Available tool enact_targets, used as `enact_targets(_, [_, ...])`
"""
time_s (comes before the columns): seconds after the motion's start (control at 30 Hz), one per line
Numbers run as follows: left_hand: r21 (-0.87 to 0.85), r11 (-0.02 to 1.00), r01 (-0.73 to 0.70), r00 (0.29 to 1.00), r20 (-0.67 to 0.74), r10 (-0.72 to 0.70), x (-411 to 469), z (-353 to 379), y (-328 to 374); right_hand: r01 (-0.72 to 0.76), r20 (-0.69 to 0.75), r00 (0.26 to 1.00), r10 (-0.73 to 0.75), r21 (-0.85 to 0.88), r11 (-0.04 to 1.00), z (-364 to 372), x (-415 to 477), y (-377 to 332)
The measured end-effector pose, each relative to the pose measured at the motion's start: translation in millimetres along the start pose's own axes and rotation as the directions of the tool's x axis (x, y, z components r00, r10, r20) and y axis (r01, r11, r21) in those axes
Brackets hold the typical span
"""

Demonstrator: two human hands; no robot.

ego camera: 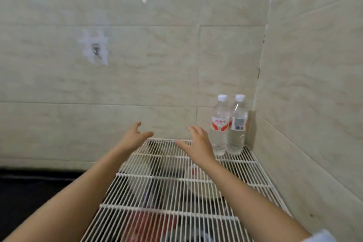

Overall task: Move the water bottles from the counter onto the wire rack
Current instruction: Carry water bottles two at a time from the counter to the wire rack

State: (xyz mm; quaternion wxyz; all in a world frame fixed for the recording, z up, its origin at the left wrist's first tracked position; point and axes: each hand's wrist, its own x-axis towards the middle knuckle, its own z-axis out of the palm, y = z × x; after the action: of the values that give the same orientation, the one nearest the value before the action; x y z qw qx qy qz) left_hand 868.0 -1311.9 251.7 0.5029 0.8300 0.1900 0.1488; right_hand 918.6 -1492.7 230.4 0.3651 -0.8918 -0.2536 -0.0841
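Two clear water bottles with white caps stand upright side by side at the far right corner of the white wire rack [176, 192]. The left bottle [220, 125] shows a red and white label; the right bottle [236, 125] shows a barcode. My right hand [196, 143] hovers just left of the left bottle, fingers spread, holding nothing. Over the rack's far left corner, my left hand [135, 135] is held with fingers loosely curved and empty.
Tiled walls close in behind and to the right of the rack. A small hook [96, 51] is stuck on the back wall. A dark counter [29, 192] lies to the left, below. Blurred white and red items show through the rack wires.
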Motion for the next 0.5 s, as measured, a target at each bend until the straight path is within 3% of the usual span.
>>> enact_targets(0.2, [-0.004,0.990,0.144,0.958,-0.252,-0.140,-104,-94,-65,0.200,0.179,0.961,-0.208,0.062,0.978,61,-43,-72])
enact_targets(0.37, [-0.065,0.968,0.241,0.843,-0.481,-0.242,-197,-145,-122,0.336,0.313,0.872,-0.376,0.174,0.925,111,-106,-129])
enact_targets(0.5, [-0.125,0.945,0.302,0.724,-0.615,-0.313,-269,-186,-154,0.410,0.447,0.752,-0.485,0.259,0.875,139,-148,-176])
